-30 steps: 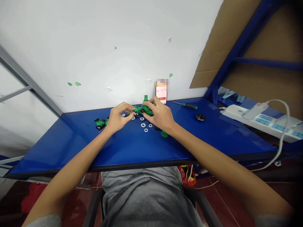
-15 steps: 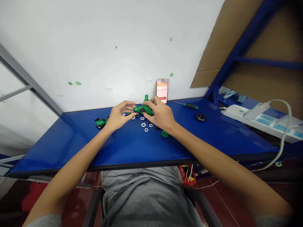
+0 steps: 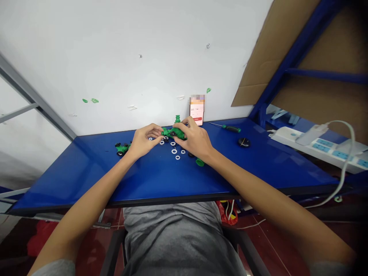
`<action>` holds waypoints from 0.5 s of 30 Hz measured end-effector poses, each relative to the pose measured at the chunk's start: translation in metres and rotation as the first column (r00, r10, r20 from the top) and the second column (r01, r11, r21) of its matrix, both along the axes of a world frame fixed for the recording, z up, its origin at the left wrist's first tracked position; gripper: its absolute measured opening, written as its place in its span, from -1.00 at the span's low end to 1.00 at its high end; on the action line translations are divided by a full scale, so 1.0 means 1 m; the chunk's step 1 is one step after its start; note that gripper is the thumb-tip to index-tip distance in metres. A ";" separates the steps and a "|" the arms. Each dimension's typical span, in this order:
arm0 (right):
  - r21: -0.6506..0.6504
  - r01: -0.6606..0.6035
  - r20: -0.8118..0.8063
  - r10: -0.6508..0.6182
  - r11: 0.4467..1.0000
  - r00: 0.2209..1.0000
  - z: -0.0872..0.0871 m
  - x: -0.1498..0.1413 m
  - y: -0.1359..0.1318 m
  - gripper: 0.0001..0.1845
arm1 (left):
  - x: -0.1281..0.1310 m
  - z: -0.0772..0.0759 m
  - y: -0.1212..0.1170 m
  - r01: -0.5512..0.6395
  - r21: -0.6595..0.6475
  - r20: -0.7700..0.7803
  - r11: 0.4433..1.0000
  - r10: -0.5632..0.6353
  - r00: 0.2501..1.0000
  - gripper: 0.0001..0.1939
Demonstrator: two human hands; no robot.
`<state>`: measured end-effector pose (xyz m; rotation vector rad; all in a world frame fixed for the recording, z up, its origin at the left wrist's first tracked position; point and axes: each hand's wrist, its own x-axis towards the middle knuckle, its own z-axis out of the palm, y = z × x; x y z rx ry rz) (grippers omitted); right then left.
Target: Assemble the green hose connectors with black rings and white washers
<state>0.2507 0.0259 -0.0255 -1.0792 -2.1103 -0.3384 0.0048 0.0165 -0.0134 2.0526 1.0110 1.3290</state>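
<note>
A green plastic toy car with black wheels sits at the middle of the blue table's back edge. My right hand grips it from the right and above. My left hand holds its left end with the fingertips. Several white rings and small black wheels lie just below the hands. A second green toy car stands left of my left hand. A green cap lies beside my right wrist, and a green upright piece stands behind the toy.
The blue metal table stands against a white wall. On it are a propped phone, a green-handled screwdriver and a round black object. A white power strip with a cable sits lower right.
Both hands stay on the green toy car, and it barely moves. My left fingers sit slightly closer around its end, and the view shifts only a little.
</note>
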 end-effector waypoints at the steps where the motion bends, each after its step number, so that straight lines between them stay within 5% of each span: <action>1: -0.014 0.000 -0.003 0.000 1.000 1.000 0.000 0.000 0.000 -0.67 | 0.000 -0.001 0.000 0.001 0.006 -0.003 1.000 -0.001 1.000 -0.79; 15: -0.028 -0.046 -0.018 0.046 0.999 0.999 -0.003 0.000 0.002 -0.72 | 0.004 -0.004 -0.006 -0.041 0.167 -0.113 0.985 0.060 0.992 -0.84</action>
